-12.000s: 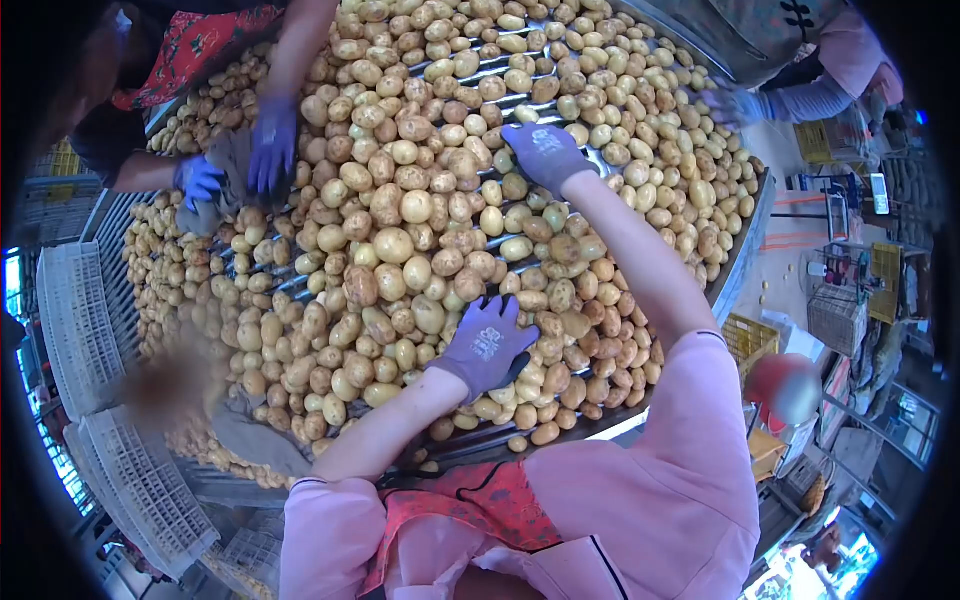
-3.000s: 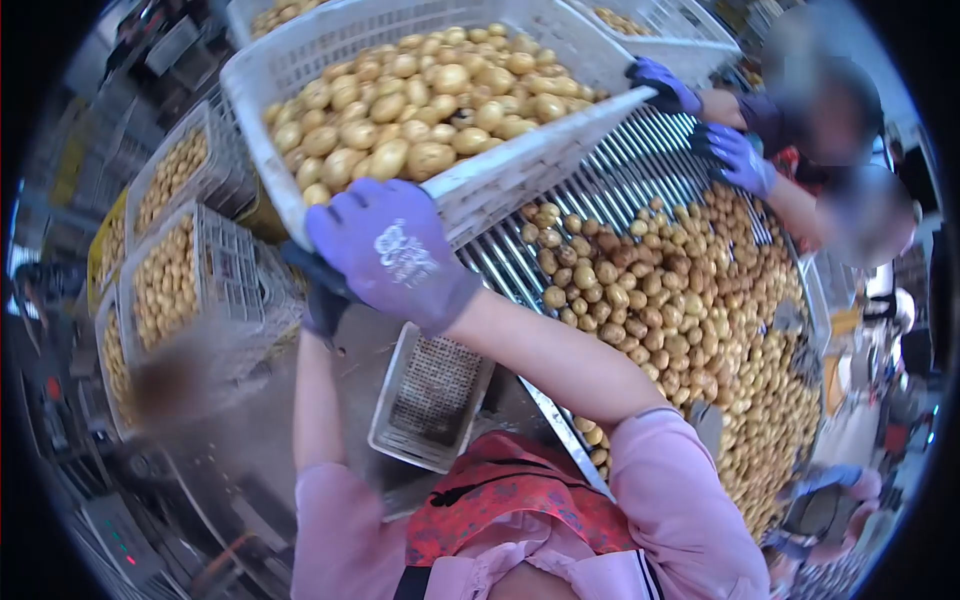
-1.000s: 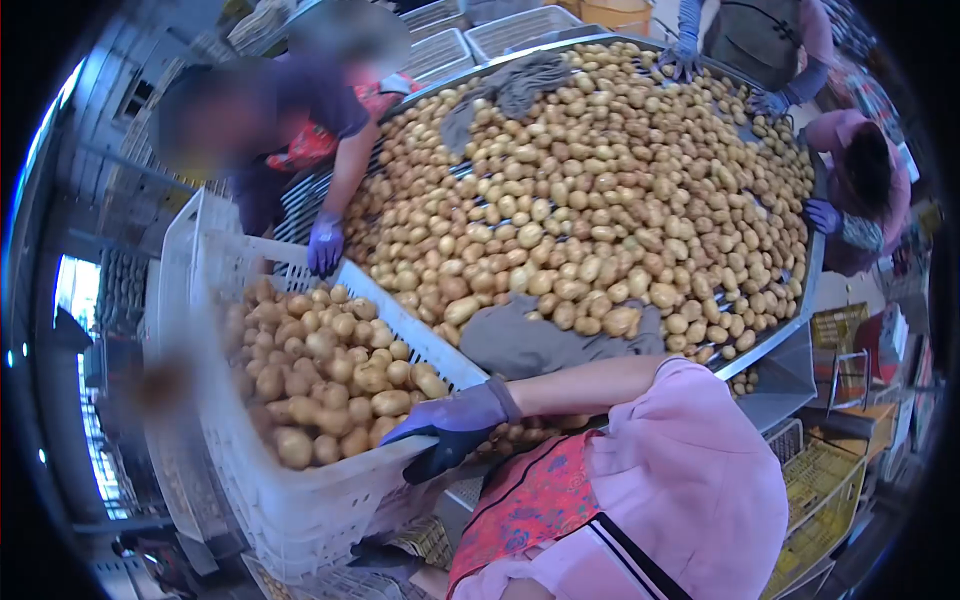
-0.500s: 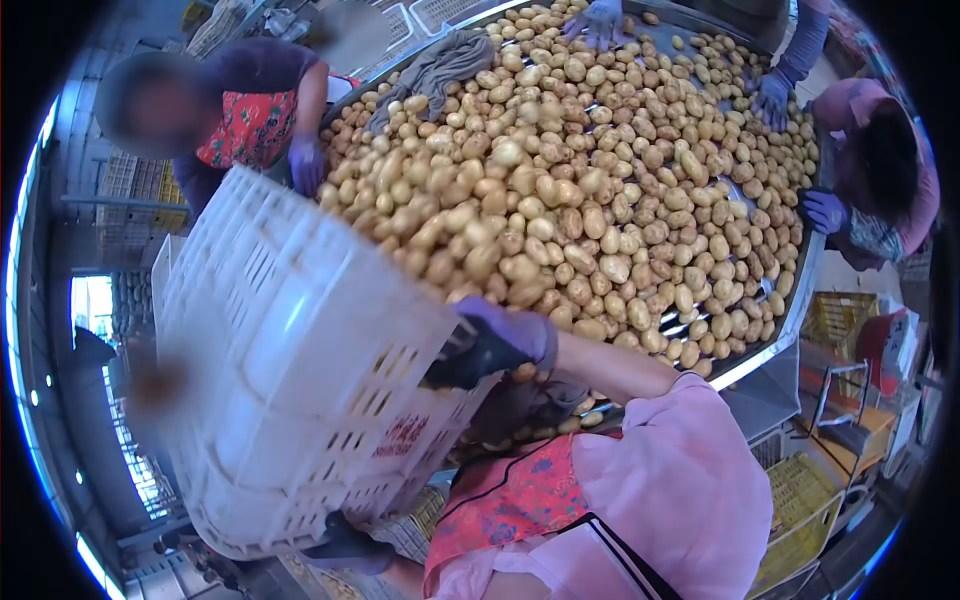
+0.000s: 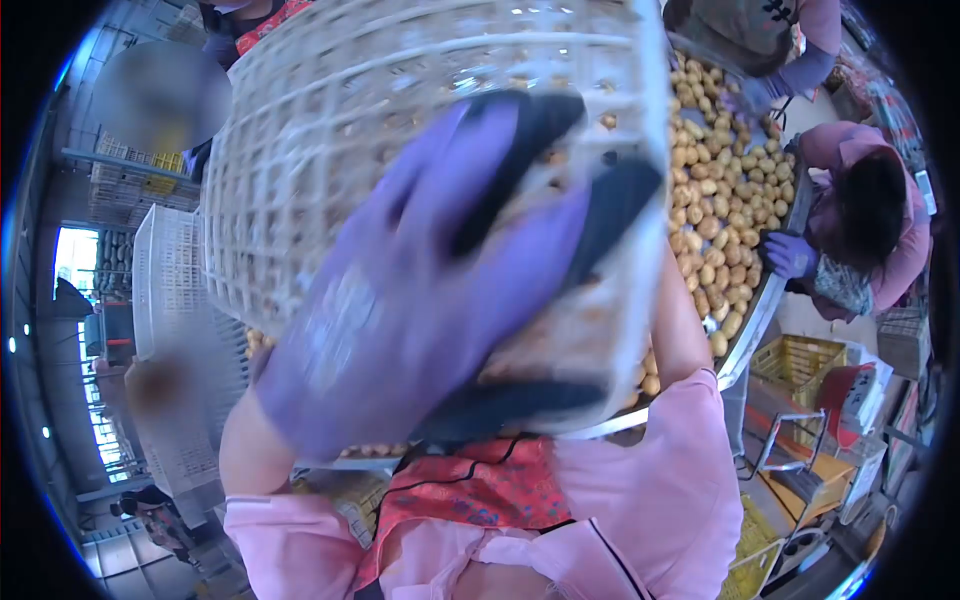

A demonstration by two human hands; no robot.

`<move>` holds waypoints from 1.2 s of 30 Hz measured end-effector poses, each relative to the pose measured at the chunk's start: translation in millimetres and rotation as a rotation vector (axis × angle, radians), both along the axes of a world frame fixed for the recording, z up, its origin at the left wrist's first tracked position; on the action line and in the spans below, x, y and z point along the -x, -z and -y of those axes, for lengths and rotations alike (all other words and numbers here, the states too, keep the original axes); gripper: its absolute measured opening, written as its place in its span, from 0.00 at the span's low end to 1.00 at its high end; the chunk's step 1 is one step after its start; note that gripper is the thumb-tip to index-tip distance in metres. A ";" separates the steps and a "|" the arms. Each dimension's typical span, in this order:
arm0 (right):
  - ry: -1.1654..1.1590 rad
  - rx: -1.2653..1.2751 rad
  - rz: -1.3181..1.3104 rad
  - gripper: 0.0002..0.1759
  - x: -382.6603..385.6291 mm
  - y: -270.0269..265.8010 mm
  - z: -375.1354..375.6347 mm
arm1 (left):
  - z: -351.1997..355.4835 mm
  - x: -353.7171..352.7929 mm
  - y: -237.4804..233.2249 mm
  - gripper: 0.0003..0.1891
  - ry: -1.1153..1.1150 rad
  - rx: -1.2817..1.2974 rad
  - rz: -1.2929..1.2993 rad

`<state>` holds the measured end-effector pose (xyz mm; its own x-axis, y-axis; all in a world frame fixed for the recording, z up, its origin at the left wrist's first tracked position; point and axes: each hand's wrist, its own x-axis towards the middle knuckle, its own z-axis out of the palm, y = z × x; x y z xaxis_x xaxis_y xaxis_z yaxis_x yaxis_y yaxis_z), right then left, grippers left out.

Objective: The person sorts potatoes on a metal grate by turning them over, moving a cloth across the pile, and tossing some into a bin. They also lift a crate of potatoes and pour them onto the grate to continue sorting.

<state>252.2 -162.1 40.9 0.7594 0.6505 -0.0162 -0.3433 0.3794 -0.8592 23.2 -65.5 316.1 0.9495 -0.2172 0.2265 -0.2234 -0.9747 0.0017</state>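
Observation:
A white plastic crate (image 5: 330,190) is tipped up steeply in front of me, its slatted outside facing me. My left hand (image 5: 400,270), in a purple glove with black fingertips, is spread across this outside face, seemingly against it; its fingers are apart and slightly blurred. My right arm (image 5: 680,320) reaches up behind the crate's right edge, and the hand at its end is hidden. Potatoes (image 5: 725,210) cover the metal-edged sorting table to the right of the crate. The crate blocks most of the heap from sight.
A person in pink (image 5: 875,200) leans over the table at the right, with a purple-gloved hand (image 5: 790,255) at its edge. Another person's gloved hand (image 5: 750,100) is among the potatoes farther back. White crates (image 5: 165,260) are stacked at left, a yellow crate (image 5: 795,365) stands at right.
The crate has swung from the left to the middle and tipped over further. My left hand has moved from its lower edge up onto its outside face. My right hand has gone out of sight.

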 end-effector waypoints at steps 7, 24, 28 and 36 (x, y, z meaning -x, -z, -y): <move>0.210 0.310 0.027 0.11 -126.5 60.3 26.2 | -97.3 55.7 54.7 0.56 -0.625 -0.253 0.095; 0.344 0.664 0.065 0.13 -190.0 120.5 27.4 | -213.0 -116.8 60.9 0.16 -0.378 -0.193 0.662; 0.365 0.677 0.075 0.14 -158.3 116.8 50.1 | -173.0 -50.2 70.5 0.26 -0.453 -0.252 0.757; 0.364 0.657 0.006 0.16 -94.3 111.0 83.0 | -132.3 102.9 73.8 0.31 -0.729 -0.209 0.660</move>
<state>346.5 -245.0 -70.2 0.9260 0.2159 -0.3097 -0.2888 -0.1234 -0.9494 -79.7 66.8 242.3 0.5646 0.2711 0.7795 0.5334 -0.8406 -0.0940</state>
